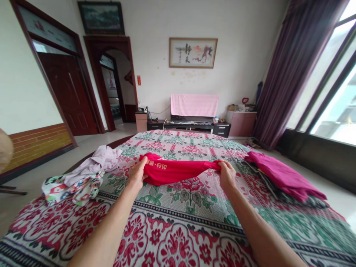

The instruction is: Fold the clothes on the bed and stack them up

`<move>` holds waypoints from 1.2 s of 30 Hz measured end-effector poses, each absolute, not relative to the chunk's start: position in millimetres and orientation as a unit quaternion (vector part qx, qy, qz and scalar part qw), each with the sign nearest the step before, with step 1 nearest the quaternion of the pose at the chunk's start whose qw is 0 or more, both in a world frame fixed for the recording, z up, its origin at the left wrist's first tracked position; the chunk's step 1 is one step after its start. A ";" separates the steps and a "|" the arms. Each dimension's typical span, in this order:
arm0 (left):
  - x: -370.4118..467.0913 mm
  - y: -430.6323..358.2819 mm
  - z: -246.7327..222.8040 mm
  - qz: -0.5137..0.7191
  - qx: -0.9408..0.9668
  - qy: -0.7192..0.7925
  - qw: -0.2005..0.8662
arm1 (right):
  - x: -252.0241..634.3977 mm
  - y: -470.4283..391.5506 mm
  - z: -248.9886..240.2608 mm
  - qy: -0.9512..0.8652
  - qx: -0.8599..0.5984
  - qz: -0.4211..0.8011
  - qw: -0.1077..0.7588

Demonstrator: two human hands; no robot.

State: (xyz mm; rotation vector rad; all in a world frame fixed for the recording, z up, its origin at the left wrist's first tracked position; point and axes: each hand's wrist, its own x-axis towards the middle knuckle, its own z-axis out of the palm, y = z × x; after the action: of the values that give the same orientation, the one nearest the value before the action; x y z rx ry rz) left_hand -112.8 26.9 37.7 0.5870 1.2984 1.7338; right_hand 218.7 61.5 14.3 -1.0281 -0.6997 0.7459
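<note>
A red garment [178, 171] with gold lettering near its left end is stretched sideways between my two hands, over the patterned bedspread [191, 226]. My left hand [138, 171] is closed on the bunched, lettered end, thumb on top. The narrower right end is pinched in my right hand [227, 173]. Folds hide the garment's full shape, so its exact kind is unclear.
Left lie a crumpled pale pink cloth [96, 163] and a colourful printed cloth [73, 189]. On the right is a stack of folded clothes with a magenta garment [286, 176] on top. Beyond the bed stands a low cabinet [222, 129] near a pink-draped screen [194, 104].
</note>
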 end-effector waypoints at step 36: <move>-143.4 41.9 5.2 0.705 0.294 0.578 0.288 | 255.7 67.7 7.3 -0.465 -0.553 0.163 0.672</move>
State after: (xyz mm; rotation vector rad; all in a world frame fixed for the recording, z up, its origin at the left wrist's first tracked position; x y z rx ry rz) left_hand -143.4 41.9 5.2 0.7841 1.5438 1.8828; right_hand 255.7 67.7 7.3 -1.2451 -1.0478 0.3680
